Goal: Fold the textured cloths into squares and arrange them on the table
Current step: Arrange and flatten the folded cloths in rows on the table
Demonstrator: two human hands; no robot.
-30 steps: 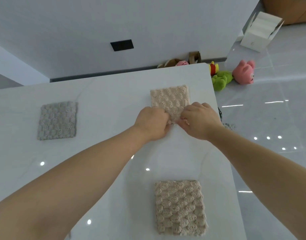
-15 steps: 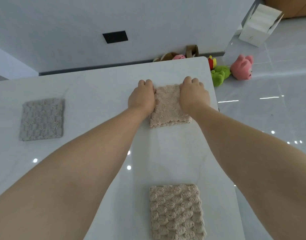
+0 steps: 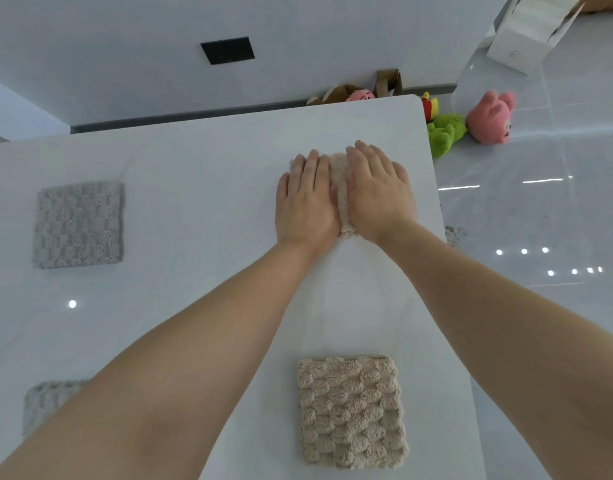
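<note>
A folded beige textured cloth (image 3: 340, 188) lies near the far right of the white table (image 3: 201, 161). My left hand (image 3: 307, 199) and my right hand (image 3: 379, 192) rest flat on top of it, side by side, fingers stretched out, hiding most of it. A second beige folded cloth (image 3: 350, 412) lies square near the front right edge. A grey folded cloth (image 3: 78, 225) sits at the left. Another grey cloth (image 3: 47, 400) shows at the near left, partly hidden by my left forearm.
The table's right edge (image 3: 443, 237) runs close to my right hand. On the shiny floor beyond lie plush toys, pink (image 3: 492, 117) and green (image 3: 445, 131), and a white box (image 3: 530, 29). A grey scrap (image 3: 454, 233) shows past the table edge.
The near half of the beige cloth was folded away over the far half. My hands moved from its far corners to lying flat, pressed down on it.
</note>
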